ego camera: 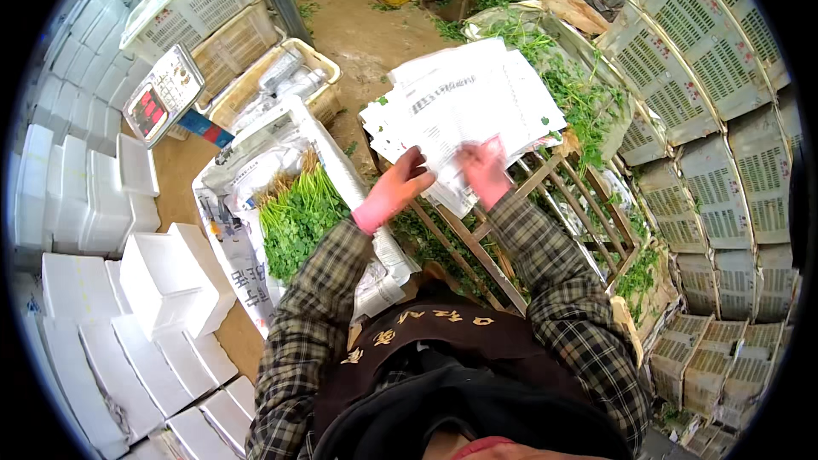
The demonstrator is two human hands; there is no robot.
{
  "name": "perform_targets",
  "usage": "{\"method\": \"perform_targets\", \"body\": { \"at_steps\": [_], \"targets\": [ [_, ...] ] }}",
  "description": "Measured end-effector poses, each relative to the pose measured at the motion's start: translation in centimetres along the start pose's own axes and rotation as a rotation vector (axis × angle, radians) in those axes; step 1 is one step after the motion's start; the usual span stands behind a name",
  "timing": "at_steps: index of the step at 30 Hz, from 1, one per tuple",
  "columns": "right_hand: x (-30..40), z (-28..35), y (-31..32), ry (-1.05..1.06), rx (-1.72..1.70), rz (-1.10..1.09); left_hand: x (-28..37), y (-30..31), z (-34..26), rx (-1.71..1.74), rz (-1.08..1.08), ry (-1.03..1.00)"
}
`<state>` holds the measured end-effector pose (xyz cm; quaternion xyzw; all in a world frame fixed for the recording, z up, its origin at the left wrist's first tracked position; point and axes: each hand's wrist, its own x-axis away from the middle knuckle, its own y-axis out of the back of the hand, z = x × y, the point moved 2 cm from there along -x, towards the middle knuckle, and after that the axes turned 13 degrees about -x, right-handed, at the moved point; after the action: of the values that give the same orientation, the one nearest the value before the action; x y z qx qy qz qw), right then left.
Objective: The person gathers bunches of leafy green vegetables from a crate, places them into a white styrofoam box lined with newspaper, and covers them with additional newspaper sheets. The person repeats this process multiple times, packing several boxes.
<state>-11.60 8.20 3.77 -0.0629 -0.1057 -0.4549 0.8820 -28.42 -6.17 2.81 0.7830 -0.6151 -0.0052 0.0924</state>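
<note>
A pile of printed paper sheets (pixel 473 96) lies in front of me on a slatted rack (pixel 476 246), with small leaf bits scattered on top. My left hand (pixel 395 190) is just by the pile's near left corner, fingers apart and curled, with nothing seen in it. My right hand (pixel 486 169) is over the near edge of the sheets, blurred; whether it pinches a sheet cannot be made out. Left of my hands, a box lined with printed paper (pixel 335 169) holds leafy green herbs (pixel 300 230), like coriander, their roots towards the far side.
A digital scale (pixel 163 99) with a red display stands behind the box. White foam boxes (pixel 169 281) are stacked at left. Plastic crates (pixel 223 45) stand at far left; more crates (pixel 703 76) wall the right. Loose greens (pixel 581 96) lie on sheeting beyond the rack.
</note>
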Motion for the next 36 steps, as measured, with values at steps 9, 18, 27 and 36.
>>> {"method": "perform_targets", "body": {
  "at_steps": [9,18,27,36],
  "targets": [
    [8.7,-3.8,5.6,0.225,0.042,-0.08,1.4,-1.4,-0.9,0.068,-0.088,0.283],
    [10.1,7.5,5.3,0.928,0.266,-0.241,7.6,-1.6,-8.5,-0.594,-0.146,-0.167],
    [14.4,14.7,0.0,1.27,0.794,-0.018,9.2,8.0,-9.8,-0.064,-0.177,-0.123],
    [18.0,14.4,-5.7,1.469,0.901,0.283,10.4,27.7,-0.8,0.192,-0.932,-0.106]
  ]
}}
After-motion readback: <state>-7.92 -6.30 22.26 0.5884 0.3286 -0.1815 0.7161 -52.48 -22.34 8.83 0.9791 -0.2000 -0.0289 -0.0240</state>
